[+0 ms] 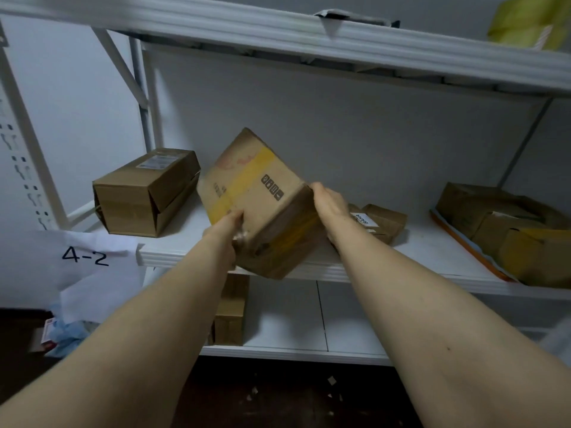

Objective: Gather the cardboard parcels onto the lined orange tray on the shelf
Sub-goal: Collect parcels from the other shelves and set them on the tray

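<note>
A tilted cardboard parcel (256, 205) is gripped between the left hand (227, 233) and right hand (329, 205), the orange tray (457, 239) lying well right of the right hand; slippage onto the small parcel (383, 222) just beyond it is risked.

Tilted yellow-taped parcel (256, 202) above shelf edge; two parcels (145, 193) (381, 222) on shelf; others on orange tray (463, 242).

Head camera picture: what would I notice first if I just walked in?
First, the tilted cardboard box with yellow tape in the middle, gripped by the left hand and right hand over the white shelf. Then the orange tray piled with parcels at far right.
</note>
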